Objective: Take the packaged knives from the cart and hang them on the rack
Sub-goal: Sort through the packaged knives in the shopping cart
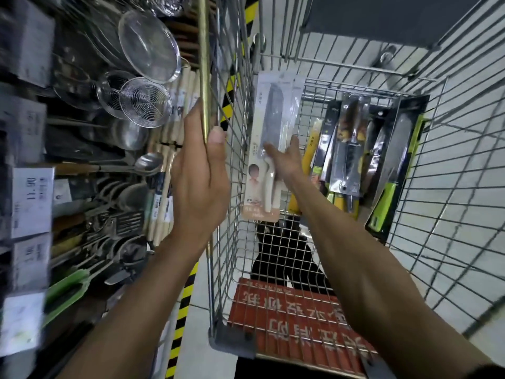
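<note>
While the left hand [200,170] grips the cart [235,149] rail, the right hand [287,157] clasps an upright knife pack [269,132], rack [109,110] toward nine o'clock.

White-handled packaged knife [269,149] upright above cart [426,165]; other packaged knives [360,149] (dark, yellow, green) lean inside.

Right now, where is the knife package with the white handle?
The white-handled knife package is inside the wire cart, near its left wall, held upright by the right hand.
</note>
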